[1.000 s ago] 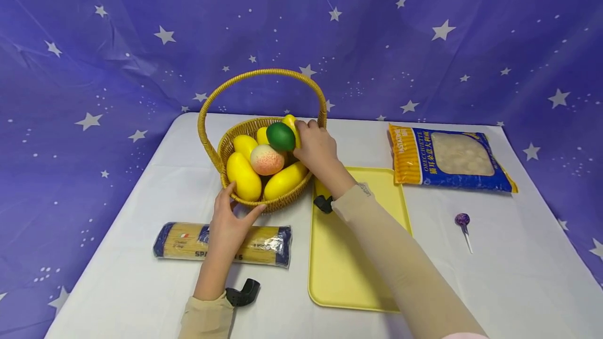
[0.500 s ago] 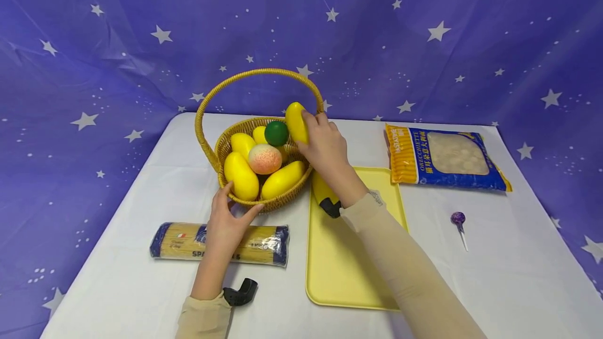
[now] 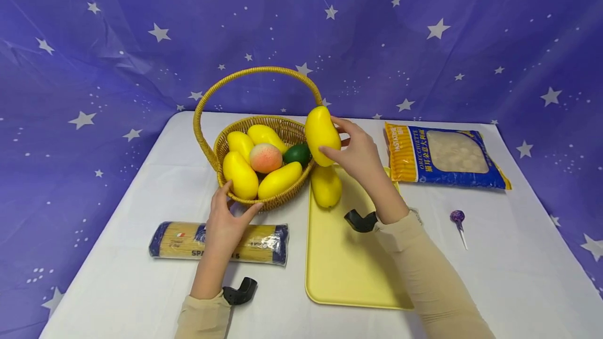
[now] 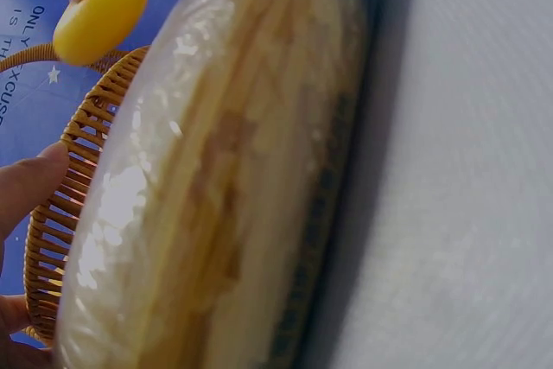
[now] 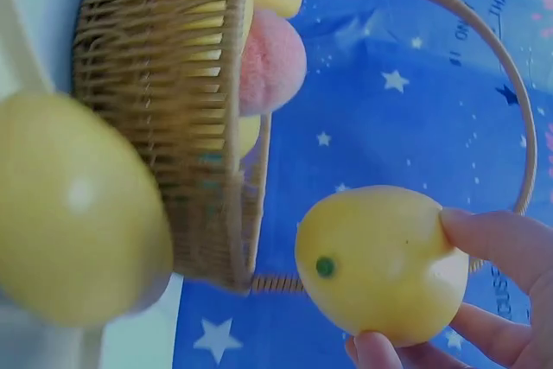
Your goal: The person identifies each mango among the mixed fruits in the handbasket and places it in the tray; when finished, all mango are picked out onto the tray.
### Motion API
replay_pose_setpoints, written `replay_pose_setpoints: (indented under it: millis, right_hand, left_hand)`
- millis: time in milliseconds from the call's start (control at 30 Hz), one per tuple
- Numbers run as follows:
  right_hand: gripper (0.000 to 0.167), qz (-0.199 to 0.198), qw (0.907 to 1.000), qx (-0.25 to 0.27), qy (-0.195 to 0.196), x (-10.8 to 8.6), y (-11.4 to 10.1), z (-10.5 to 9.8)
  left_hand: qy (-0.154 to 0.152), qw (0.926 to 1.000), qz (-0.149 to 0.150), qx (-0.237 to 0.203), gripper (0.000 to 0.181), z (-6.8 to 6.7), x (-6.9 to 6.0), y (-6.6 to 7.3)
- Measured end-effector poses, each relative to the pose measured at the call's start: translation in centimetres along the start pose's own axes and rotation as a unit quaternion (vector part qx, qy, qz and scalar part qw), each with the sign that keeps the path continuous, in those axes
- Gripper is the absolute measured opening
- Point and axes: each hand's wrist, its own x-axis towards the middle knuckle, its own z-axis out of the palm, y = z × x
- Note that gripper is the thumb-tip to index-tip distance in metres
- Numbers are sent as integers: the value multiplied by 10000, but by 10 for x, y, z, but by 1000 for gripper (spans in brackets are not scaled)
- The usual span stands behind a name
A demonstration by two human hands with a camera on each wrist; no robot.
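Sleeves (image 3: 204, 318) of beige cloth come in nearest, each ending at a black, elbow-shaped wrist mount (image 3: 240, 292). Beneath the left forearm lies a long, rounded pasta packet (image 3: 174, 240) in glossy, crinkled clear film with dark blue ends; it seems to hold thin straight strands, though the left wrist view blurs them. The left hand (image 3: 227, 224) is spread, thumb and forefinger wide apart, fingertips touching the near rim of the basket without clasping anything. To its right sits a smooth, matte yellow tray (image 3: 353, 271) with rounded corners, and farther right a lollipop (image 3: 457, 217) with a purple ball on a white stick. A plump yellow mango (image 3: 326, 187) lies at the tray's far left corner, just beside the basket (image 3: 278, 204), which is oval, woven wicker with a tall hooped handle. Inside are four glossy yellow mangoes (image 3: 280, 181), a speckled pink-and-cream peach (image 3: 266, 158) and a dark green fruit (image 3: 297, 156). Raised at the basket's right edge, the held mango (image 3: 322, 136) is smooth and kidney-shaped, pinched between the thumb and bent fingers of the right hand (image 3: 358, 150). Beyond lies a blue-and-orange plastic pasta bag (image 3: 452, 158) with a clear window, before a creased purple starry backdrop (image 3: 377, 51).
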Motion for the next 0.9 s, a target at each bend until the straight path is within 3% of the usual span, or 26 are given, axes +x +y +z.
replay_pose_setpoints:
  millis: [267, 600, 900]
  right_hand:
    - [69, 232, 9982, 558, -15, -16, 28, -17]
    - [70, 878, 9931, 757, -186, -34, 77, -23]
    - [71, 1590, 9764, 1362, -531, -47, 108, -13]
  left_hand:
    - [31, 10000, 20, 40, 104, 0, 0, 0]
    - [-34, 10000, -87, 20, 107, 1, 1, 1]
    - [-10, 10000, -56, -5, 106, 0, 1, 0]
